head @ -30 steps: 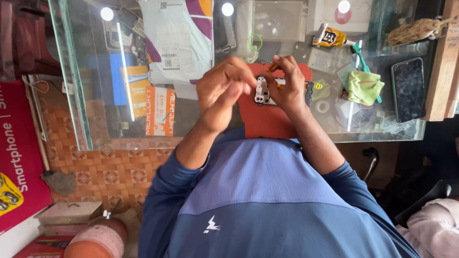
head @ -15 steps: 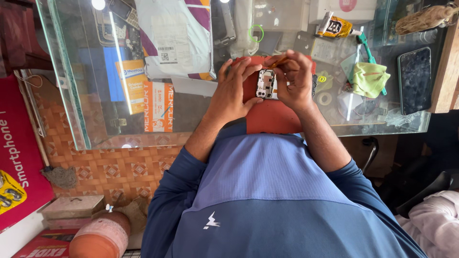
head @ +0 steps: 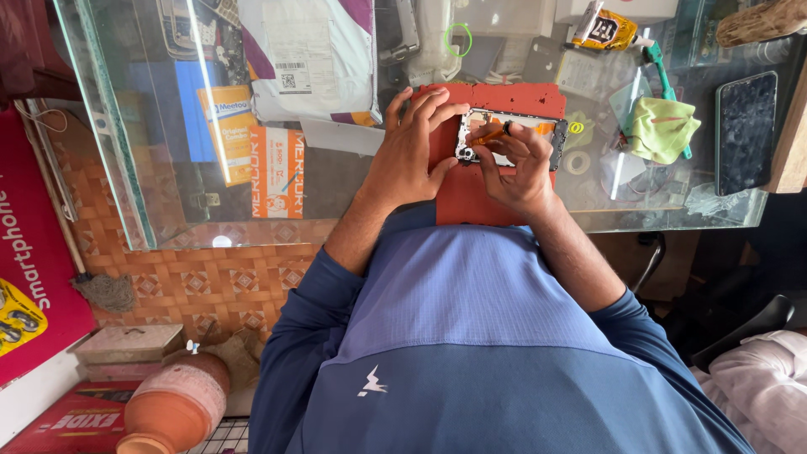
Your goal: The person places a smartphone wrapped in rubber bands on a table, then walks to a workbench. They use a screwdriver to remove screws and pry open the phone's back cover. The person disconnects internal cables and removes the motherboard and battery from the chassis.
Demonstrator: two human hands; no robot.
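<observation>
— Under the glass tabletop (head: 126, 168), what packaging can you make out?

— I see an orange rectangular box (head: 277, 172) standing on end, a blue box (head: 181, 109) to its left, and a white-and-purple plastic mailer bag (head: 307, 59) with a white label lying on top. A red sign panel (head: 34, 252) leans at the far left.

— And the piece being worked on?

— The opened dark phone frame (head: 511, 139) lies on a red rubber mat (head: 479, 189), its long axis running left to right. My left hand (head: 412, 151) rests flat, fingers spread, touching the frame's left end. My right hand (head: 517, 164) pinches a thin orange tool (head: 487, 134) over the frame.
</observation>
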